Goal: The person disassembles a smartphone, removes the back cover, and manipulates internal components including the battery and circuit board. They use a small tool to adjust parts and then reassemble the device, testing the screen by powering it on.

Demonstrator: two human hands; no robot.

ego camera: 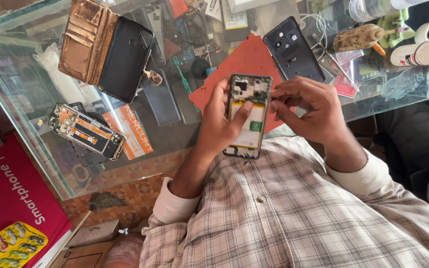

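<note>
Head view: my left hand (pixel 222 126) clasps the opened phone (pixel 247 115); right hand (pixel 306 106) pinches a thin tool (pixel 275 91). I should probe lightly, phone steady.

Single head cam, looking steeply down from close range onto the glass counter (pixel 35 149) near its front edge, wearer's shirt filling the lower frame.

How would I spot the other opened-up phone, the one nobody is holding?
Start at the glass table and go to the worn brown wallet case lying open near its far edge. Nearer the table's front corner lies the bare phone, tilted. Unlike the one in the hands, its insides show orange strips, and nobody touches it.
</note>
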